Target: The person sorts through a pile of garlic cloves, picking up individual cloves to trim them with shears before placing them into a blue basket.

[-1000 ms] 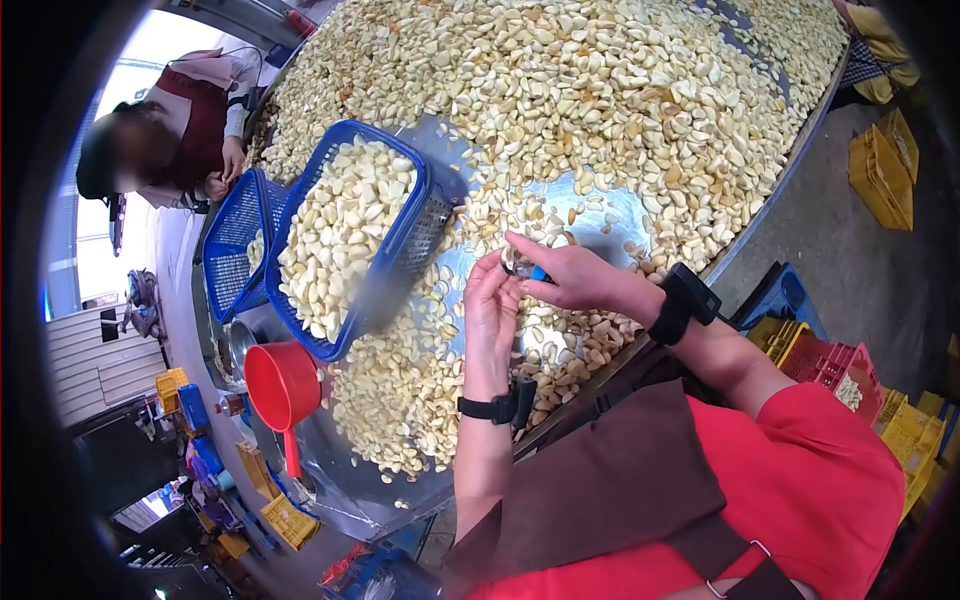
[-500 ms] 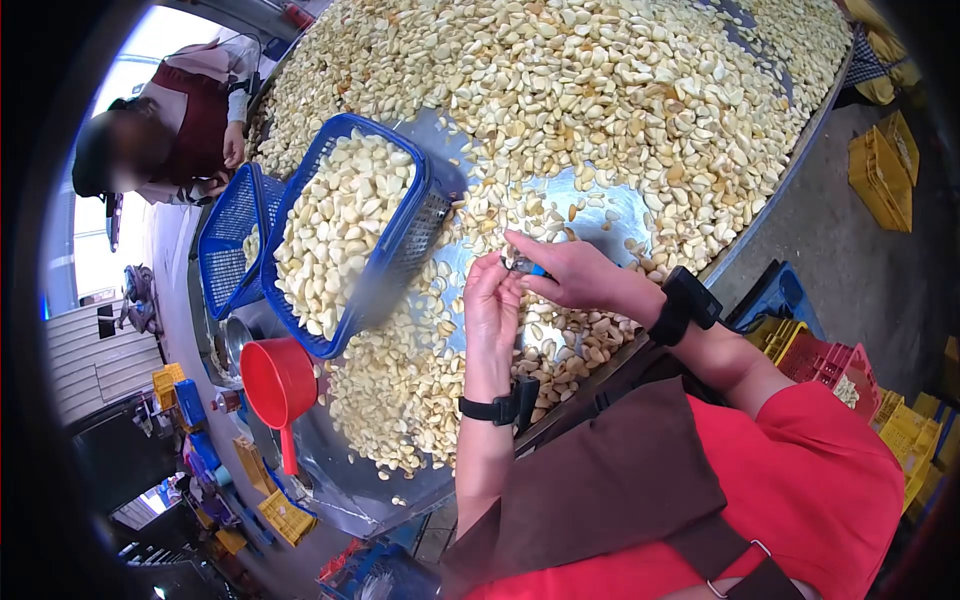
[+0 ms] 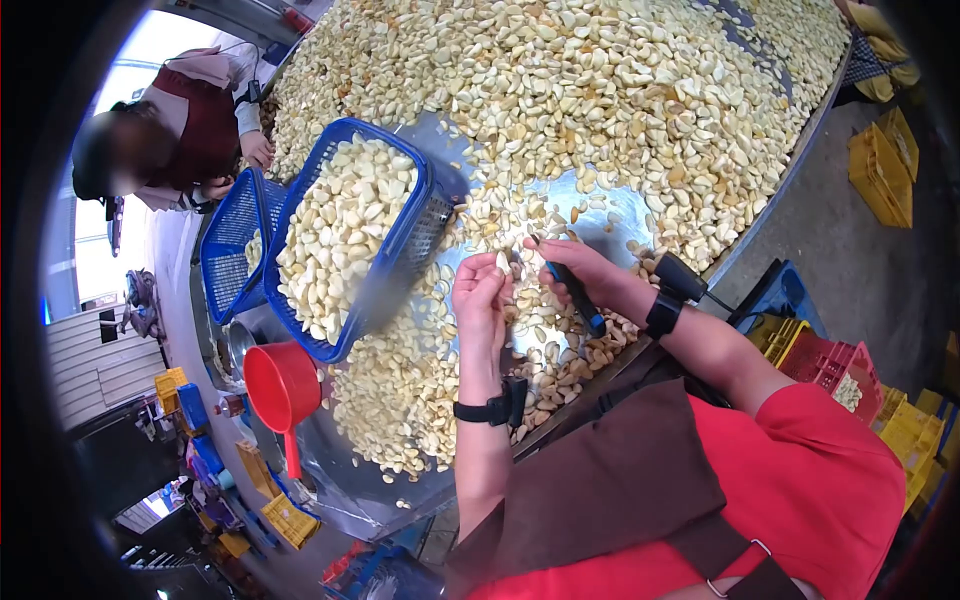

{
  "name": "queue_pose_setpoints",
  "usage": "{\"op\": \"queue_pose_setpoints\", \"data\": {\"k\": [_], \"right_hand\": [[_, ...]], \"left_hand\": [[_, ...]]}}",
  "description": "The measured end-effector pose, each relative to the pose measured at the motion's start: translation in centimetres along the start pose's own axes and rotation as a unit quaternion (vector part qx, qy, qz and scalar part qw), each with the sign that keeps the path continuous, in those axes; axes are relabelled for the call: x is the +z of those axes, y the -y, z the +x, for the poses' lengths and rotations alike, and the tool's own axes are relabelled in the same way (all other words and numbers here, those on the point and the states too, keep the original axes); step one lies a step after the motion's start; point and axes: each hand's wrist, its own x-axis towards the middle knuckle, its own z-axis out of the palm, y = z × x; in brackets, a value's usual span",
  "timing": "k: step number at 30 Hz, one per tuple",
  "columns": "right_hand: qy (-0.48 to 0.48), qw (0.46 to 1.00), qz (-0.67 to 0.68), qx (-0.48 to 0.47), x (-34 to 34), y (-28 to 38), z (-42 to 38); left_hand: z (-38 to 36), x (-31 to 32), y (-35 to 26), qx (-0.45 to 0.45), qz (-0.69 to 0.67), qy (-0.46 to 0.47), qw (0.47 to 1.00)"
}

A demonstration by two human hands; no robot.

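Note:
Over the metal table my left hand (image 3: 481, 290) pinches a pale clove (image 3: 503, 263), which looks like peeled garlic, between thumb and fingertips. Just to its right my right hand (image 3: 590, 272) is closed around a small knife (image 3: 577, 298) with a black and blue handle. The handle points down toward my body, and the dark blade tip shows by the thumb. The two hands are close but apart. Loose cloves (image 3: 600, 100) lie under and beyond them in a wide heap. Left of my hands stands a blue basket (image 3: 425, 200) full of larger whitish cloves.
A red dipper (image 3: 283, 385) sits at the table's left, near a second blue basket (image 3: 238, 235). Across the table a person (image 3: 190, 130) in a dark apron works at the heap. Yellow crates (image 3: 880, 175) stand on the floor to the right.
My hands have moved apart slightly. My right hand has turned, so the knife's handle now shows pointing downward, and the clove in my left hand is visible. The other person's hand has shifted right.

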Motion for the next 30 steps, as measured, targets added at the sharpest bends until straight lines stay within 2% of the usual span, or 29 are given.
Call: {"op": "queue_pose_setpoints", "data": {"k": [1,2,3,4,7,9,10,11,12,14,15,16,17,18,19,20,22,23,25,26,28,30], "right_hand": [[-0.007,0.998,-0.068,0.010,-0.3,0.3,-0.1],[-0.015,0.990,-0.135,0.021,-0.6,0.3,-0.2],[-0.011,0.983,-0.177,0.044,-0.9,0.4,-0.2],[-0.009,0.983,-0.178,0.044,-1.3,0.2,-0.1],[-0.014,0.978,-0.208,-0.015,-0.9,0.0,-0.3],[0.006,0.939,-0.330,-0.100,0.1,0.8,-1.3],[0.006,0.939,-0.330,-0.101,-0.5,0.6,-0.9],[0.051,0.908,-0.389,-0.145,-1.5,0.2,-0.1],[0.095,0.870,-0.445,-0.189,-2.1,0.0,0.3],[0.089,0.863,-0.464,-0.179,-1.7,0.2,-0.4],[0.088,0.854,-0.485,-0.165,-1.4,0.1,-0.8],[0.091,0.854,-0.485,-0.164,-1.2,-0.2,-0.8],[0.086,0.824,-0.543,-0.137,-1.0,-0.5,-0.8],[0.078,0.791,-0.597,-0.110,-0.9,-1.0,-1.0],[0.075,0.766,-0.630,-0.105,-1.3,-1.8,-1.0],[0.059,0.742,-0.658,-0.113,-1.0,-2.3,-1.6],[0.067,0.692,-0.718,0.021,1.1,-1.0,-2.9],[0.063,0.686,-0.725,-0.005,0.9,-1.1,-3.3],[0.023,0.689,-0.724,-0.024,0.0,0.2,-3.1],[-0.015,0.690,-0.723,-0.045,-0.5,1.3,-2.7],[-0.109,0.700,-0.698,-0.105,-1.7,4.1,-2.3],[-0.198,0.711,-0.662,-0.129,-3.1,6.4,-1.3]], "left_hand": [[0.0,-0.4,-0.5,0.071,0.175,-0.018,0.982],[0.6,-1.0,-1.0,0.148,0.312,-0.038,0.938],[0.7,-0.5,-2.5,0.271,0.423,-0.040,0.864],[0.8,0.4,-4.6,0.386,0.520,-0.041,0.761],[1.7,0.7,-8.9,0.427,0.510,-0.139,0.734],[2.7,-0.1,-11.2,0.424,0.511,-0.191,0.723],[3.2,-0.2,-12.0,0.418,0.507,-0.205,0.725],[3.8,0.1,-12.3,0.537,0.581,-0.271,0.549],[3.8,0.7,-12.1,0.539,0.580,-0.268,0.549],[3.3,2.5,-10.6,0.545,0.597,-0.222,0.545],[4.0,1.5,-8.8,0.504,0.605,-0.062,0.613],[4.2,1.2,-6.1,0.375,0.637,-0.025,0.673],[5.2,0.6,-3.2,0.331,0.695,-0.064,0.635],[5.9,-0.3,-1.4,0.278,0.733,-0.067,0.617],[7.1,-2.1,0.8,0.260,0.750,-0.063,0.605],[7.4,-2.6,1.8,0.209,0.749,-0.065,0.625],[7.4,-3.0,2.9,0.261,0.745,-0.057,0.611],[7.7,-3.4,3.1,0.263,0.744,-0.055,0.612],[7.7,-4.3,3.2,0.260,0.698,-0.045,0.666],[7.8,-4.7,3.2,0.260,0.699,-0.044,0.665],[7.4,-4.9,2.9,0.110,0.542,-0.118,0.825],[6.6,-4.8,3.0,0.084,0.538,-0.126,0.829]]}}
